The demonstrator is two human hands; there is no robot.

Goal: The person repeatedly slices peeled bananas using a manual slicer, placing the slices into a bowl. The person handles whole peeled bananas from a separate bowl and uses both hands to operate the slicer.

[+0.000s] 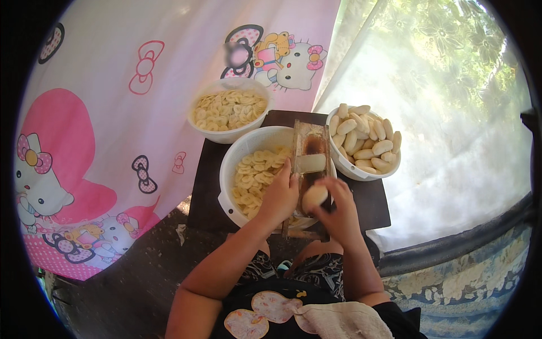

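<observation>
A wooden slicer (310,128), a long frame with a pale plate across its middle, rests over a white perforated basin (227,189). My left hand (280,196) is closed on the slicer's left rail, its thumb along the edge. In my right hand (341,213) is a peeled banana (314,198), held at the lower part of the slicer. The fingers are slightly blurred, and whether the banana touches the blade cannot be made out. Pale round banana slices (254,176) lie in the basin, left of the slicer.
A white bowl of banana slices (230,110) stands at the back left. At the right, a white basin (363,174) holds several whole peeled bananas (367,138). All sit on or beside a small dark table (206,209). A pink printed curtain (124,113) hangs left; a sheer white one hangs right.
</observation>
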